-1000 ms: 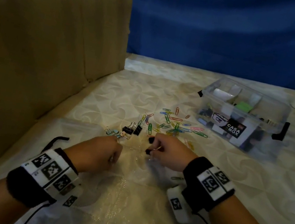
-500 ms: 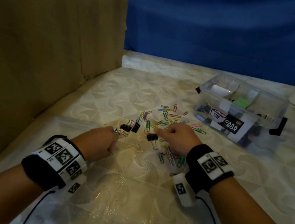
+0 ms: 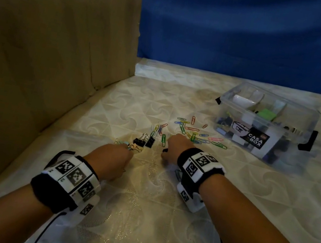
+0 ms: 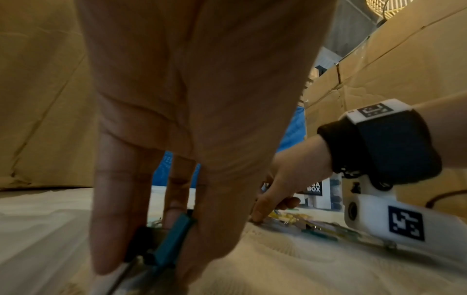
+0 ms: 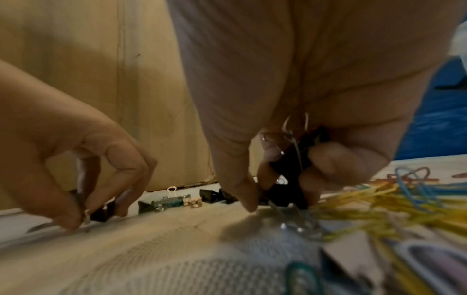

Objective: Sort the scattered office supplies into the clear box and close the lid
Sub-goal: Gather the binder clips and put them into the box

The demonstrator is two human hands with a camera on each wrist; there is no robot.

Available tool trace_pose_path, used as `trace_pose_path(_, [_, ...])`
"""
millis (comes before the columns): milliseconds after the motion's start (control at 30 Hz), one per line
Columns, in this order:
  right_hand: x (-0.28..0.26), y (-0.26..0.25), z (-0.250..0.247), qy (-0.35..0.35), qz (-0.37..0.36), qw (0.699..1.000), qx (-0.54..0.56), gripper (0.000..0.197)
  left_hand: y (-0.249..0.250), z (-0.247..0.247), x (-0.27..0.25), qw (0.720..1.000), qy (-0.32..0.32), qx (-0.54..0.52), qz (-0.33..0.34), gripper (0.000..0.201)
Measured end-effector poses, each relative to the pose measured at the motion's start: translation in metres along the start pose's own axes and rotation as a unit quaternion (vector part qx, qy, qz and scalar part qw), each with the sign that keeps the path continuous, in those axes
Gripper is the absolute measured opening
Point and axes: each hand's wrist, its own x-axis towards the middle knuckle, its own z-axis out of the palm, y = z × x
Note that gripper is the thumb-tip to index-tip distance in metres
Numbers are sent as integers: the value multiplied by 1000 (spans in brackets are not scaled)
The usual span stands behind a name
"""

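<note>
Both hands are down on the patterned cloth (image 3: 139,214). The left hand (image 3: 110,160) has its fingertips (image 5: 73,221) curled around a small black binder clip (image 5: 101,212), pinching it against the cloth; a teal clip (image 4: 171,241) sits between its fingers too. The right hand (image 3: 174,148) is curled tight, with a black binder clip (image 5: 293,157) tucked into the palm, while its thumb and finger close on another black clip (image 5: 283,196) on the cloth. More binder clips (image 3: 143,140) lie just ahead of the left hand. Coloured paper clips (image 3: 194,132) are scattered just beyond and under the right hand. The clear box (image 3: 265,127) stands lid off, well ahead and to the right of the right hand.
</note>
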Motion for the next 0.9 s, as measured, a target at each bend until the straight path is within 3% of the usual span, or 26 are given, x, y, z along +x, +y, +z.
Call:
trace_pose_path(67, [-6, 8, -4, 10, 17, 997, 70, 28, -3, 0, 0, 997, 27, -75, 8, 6])
trace_pose_path(133, [-16, 24, -8, 28, 32, 973, 229, 19, -6, -2, 1, 981, 61, -186, 4, 10])
trace_pose_path(200, [-25, 43, -11, 37, 41, 918, 392, 17, -5, -5, 2, 958, 89, -273, -10, 12])
trace_pose_path(267, [-34, 58, -12, 36, 57, 849, 524, 17, 2, -8, 5, 913, 98, -395, -29, 13])
trace_pose_path(433, [-60, 75, -9, 17, 67, 678, 731, 22, 34, -12, 10, 687, 74, -718, -88, 14])
trace_pose_path(567, [-74, 86, 1, 17, 80, 543, 835, 24, 48, -2, 16, 524, 25, -840, -140, 1])
trace_pose_path(667, [-79, 91, 9, 35, 117, 468, 875, 17, 57, 4, 19, 421, 8, -899, -124, 13])
trace_pose_path(733, [-82, 92, 11, 56, 139, 441, 885, 17, 63, 6, 22, 365, 6, -924, -116, 20])
trace_pose_path(800, [-84, 93, 13, 79, 156, 435, 883, 14, 68, 8, 26, 333, 13, -935, -121, 24])
trace_pose_path(867, [-85, 96, 15, 85, 156, 446, 877, 11, 71, 7, 30, 329, 13, -935, -134, 27])
trace_pose_path(900, [-86, 97, 15, 84, 151, 454, 874, 11, 74, 5, 32, 343, 8, -929, -141, 27])
